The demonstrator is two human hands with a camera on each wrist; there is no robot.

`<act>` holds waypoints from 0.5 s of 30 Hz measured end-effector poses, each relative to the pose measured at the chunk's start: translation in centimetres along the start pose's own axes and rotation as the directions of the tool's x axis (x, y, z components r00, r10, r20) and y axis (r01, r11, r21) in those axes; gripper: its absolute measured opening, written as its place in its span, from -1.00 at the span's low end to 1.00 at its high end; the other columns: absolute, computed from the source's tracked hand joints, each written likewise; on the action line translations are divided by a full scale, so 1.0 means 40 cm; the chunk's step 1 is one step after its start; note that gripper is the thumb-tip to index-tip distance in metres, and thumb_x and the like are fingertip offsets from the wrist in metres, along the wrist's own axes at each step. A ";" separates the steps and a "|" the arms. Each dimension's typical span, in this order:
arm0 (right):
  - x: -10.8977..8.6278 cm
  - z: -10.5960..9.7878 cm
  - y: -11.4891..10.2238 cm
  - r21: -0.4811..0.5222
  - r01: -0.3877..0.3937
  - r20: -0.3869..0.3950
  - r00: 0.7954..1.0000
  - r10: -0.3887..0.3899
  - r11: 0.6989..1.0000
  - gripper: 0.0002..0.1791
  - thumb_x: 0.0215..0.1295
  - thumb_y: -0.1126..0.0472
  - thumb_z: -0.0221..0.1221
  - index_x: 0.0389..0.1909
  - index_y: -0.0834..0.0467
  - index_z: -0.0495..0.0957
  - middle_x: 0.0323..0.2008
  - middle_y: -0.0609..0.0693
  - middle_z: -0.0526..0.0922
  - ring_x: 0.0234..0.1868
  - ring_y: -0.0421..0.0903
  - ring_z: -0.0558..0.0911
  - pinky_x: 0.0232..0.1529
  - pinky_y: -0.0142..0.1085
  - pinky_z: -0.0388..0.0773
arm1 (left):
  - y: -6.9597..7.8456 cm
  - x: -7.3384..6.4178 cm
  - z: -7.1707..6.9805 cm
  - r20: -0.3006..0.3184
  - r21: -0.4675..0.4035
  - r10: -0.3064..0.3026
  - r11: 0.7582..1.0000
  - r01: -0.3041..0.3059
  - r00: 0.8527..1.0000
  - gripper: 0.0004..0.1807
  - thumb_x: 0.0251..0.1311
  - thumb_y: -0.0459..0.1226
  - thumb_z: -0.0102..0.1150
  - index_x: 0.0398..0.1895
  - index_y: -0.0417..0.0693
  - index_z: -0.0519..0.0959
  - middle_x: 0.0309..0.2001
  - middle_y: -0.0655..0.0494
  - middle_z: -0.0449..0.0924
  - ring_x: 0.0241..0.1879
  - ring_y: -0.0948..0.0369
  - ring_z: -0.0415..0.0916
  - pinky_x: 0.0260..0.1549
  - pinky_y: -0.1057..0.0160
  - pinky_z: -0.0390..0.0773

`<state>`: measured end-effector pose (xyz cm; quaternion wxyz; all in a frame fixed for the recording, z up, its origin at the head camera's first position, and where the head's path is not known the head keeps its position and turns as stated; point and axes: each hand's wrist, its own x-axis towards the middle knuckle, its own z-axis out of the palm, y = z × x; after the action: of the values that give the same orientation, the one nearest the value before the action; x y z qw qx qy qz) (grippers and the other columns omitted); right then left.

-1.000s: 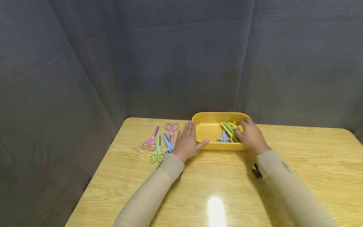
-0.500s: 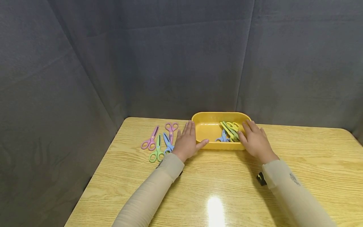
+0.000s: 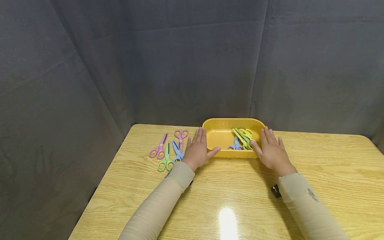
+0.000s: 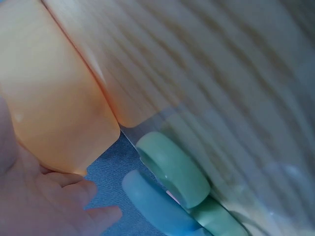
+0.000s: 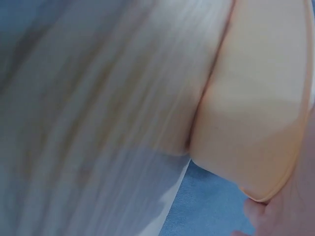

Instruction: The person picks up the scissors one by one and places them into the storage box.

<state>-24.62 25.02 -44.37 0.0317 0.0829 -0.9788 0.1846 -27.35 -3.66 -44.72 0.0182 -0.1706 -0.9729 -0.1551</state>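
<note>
A yellow plastic bin [image 3: 231, 153] stands at the table's back edge in the head view, between my two hands. My left hand [image 3: 197, 150] lies along its left end with fingers straight and the thumb over the front rim. At the opposite end, my right hand [image 3: 272, 152] touches the wall the same way, fingers extended. Inside, toward the right, lie blue scissors [image 3: 236, 144], yellow scissors [image 3: 246, 133] and green ones partly under them. The left wrist view shows the bin's wall [image 4: 59, 98] against my palm; the right wrist view shows its other end [image 5: 251, 103].
Left of my left hand, pink scissors [image 3: 162, 145], green scissors [image 3: 166, 158], blue scissors [image 3: 178, 151] and another pink pair [image 3: 181, 135] lie on the wooden table [image 3: 240, 186]. My left hand partly covers the blue pair. A dark grey curtain [image 3: 192, 73] hangs behind the bin.
My right hand has let go of the yellow scissors in the bin, drawn back to the right and straightened its fingers against the right end. The left hand has stayed put.
</note>
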 end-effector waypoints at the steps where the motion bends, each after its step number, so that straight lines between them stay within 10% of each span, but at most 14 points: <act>1: 0.000 0.000 0.000 -0.006 0.003 0.001 1.000 -0.003 1.000 -0.02 0.59 -0.32 -0.38 0.54 0.48 -0.22 0.57 0.39 -0.31 0.58 0.34 -0.26 0.45 0.32 -0.33 | 0.000 0.000 0.000 0.001 -0.002 0.000 1.000 0.000 1.000 0.11 0.38 0.35 -0.09 0.62 -0.28 -0.15 0.63 -0.15 -0.24 0.61 -0.01 -0.23 0.47 -0.19 -0.02; 15: 0.000 0.004 0.000 0.030 0.036 -0.033 0.999 -0.035 0.999 0.02 0.58 -0.33 -0.30 0.53 0.53 -0.20 0.56 0.45 -0.27 0.57 0.38 -0.23 0.47 0.28 -0.28 | -0.001 -0.006 -0.004 0.015 -0.063 -0.006 0.998 0.007 1.000 0.13 0.37 0.36 -0.10 0.63 -0.25 -0.21 0.64 -0.15 -0.28 0.61 0.01 -0.29 0.47 -0.22 -0.07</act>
<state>-24.65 24.94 -44.53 0.0498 0.0976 -0.9736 0.2004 -27.13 -3.84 -44.60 0.0051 -0.1690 -0.9682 -0.1846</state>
